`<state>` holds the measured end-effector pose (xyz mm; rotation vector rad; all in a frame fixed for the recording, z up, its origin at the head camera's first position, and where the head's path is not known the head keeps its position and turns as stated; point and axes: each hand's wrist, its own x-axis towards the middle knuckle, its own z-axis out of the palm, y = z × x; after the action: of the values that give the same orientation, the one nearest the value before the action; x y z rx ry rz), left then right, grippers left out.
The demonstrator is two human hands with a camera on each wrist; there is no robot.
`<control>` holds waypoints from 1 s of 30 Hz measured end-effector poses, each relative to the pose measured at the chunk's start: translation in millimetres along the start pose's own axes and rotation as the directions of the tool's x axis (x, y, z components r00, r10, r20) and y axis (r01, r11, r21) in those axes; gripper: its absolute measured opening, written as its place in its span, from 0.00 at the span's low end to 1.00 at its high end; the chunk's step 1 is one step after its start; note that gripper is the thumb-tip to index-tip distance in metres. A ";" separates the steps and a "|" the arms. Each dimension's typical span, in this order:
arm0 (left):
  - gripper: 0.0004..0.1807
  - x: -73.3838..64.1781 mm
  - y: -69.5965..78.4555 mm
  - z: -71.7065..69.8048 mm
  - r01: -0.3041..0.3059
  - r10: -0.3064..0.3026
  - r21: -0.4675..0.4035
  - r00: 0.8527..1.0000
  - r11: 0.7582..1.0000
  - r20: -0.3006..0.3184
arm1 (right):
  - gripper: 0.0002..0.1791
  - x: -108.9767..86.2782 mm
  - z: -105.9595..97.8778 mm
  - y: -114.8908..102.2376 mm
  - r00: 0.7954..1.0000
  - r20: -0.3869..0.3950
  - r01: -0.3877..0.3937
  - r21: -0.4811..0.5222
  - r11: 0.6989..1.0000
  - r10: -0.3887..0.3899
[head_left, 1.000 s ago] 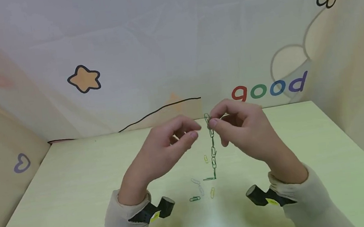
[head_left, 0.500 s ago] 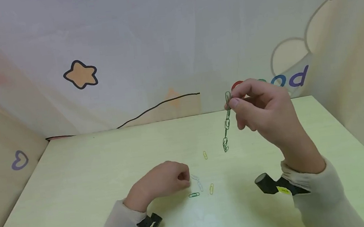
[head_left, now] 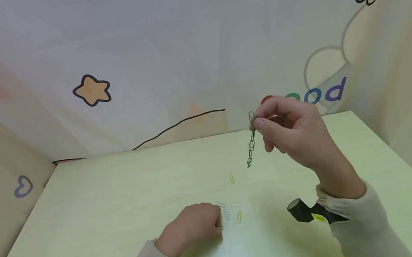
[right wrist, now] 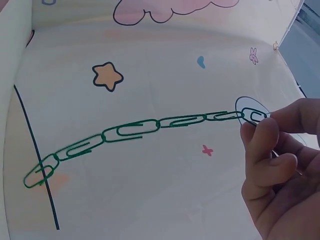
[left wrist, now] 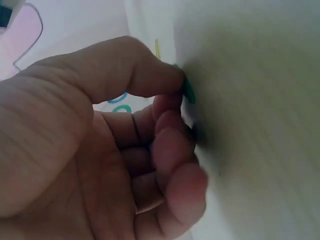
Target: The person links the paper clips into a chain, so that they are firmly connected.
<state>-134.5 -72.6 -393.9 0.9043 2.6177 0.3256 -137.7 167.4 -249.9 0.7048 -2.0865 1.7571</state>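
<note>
My right hand (head_left: pixel 296 133) is raised above the table and pinches the top link of a chain of green paper clips (head_left: pixel 251 145) between thumb and forefinger. The chain dangles free; in the right wrist view the linked green clips (right wrist: pixel 131 129) stretch out from the fingertips. Down at the tabletop, my left hand (head_left: pixel 194 225) has its fingers curled, thumb and forefinger pinching a loose green paper clip (left wrist: pixel 189 91). Most of that clip is hidden by the fingers. Two pale paper clips (head_left: pixel 226 214) lie just beyond the left fingertips.
One yellow paper clip (head_left: pixel 239 216) lies right of the pale ones, another yellow clip (head_left: pixel 232 179) farther back. The pale green table (head_left: pixel 104 203) ends at a printed cloth backdrop (head_left: pixel 168 65), with cloth at both sides too.
My left hand has come down from beside the chain to the green clip on the table. My right hand has moved right and up, lifting the chain off the tabletop.
</note>
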 end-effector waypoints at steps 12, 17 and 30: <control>0.07 1.1 11.8 6.6 0.046 -0.043 0.110 0.999 0.993 -0.030 | 0.03 -4.1 0.6 1.6 0.999 0.041 -0.024 -0.078 0.997 0.027; 0.10 2.4 10.1 6.6 0.041 -0.038 0.118 0.999 0.992 -0.034 | 0.02 -2.8 1.4 1.1 0.998 0.050 -0.030 -0.074 0.997 0.033; 0.11 2.3 -0.6 1.2 -0.015 0.015 -0.033 1.000 0.999 -0.014 | 0.02 -2.1 4.3 1.3 0.996 0.073 -0.048 -0.089 0.995 0.055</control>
<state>-136.1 -71.5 -395.8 0.9145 2.6114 0.3789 -136.4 163.7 -253.0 0.7088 -2.2355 1.6786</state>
